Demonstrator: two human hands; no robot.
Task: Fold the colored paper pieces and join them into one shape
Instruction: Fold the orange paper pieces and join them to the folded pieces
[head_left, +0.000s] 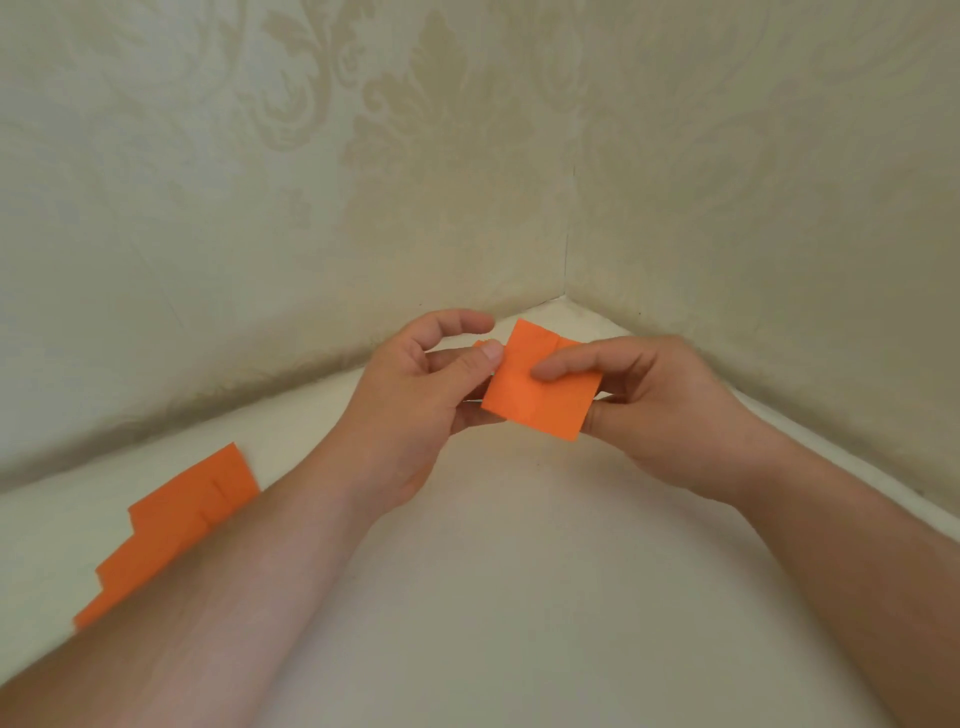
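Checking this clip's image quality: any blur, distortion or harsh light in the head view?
Head view: soft even light, no glare; faint shadow under the hands. Wide-angle bending curves the table edges and stretches the forearms. The held orange paper is fairly sharp; the orange pieces at lower left and the wall look softer.

Both hands raised above pale tabletop (519, 571) in a wallpapered corner. Left hand (415, 405) pinches left edge of folded orange paper piece (524, 395); right hand (660, 410) holds its right side, index finger across the face. Overlapping orange pieces (171, 525) lie far left, partly behind left forearm.
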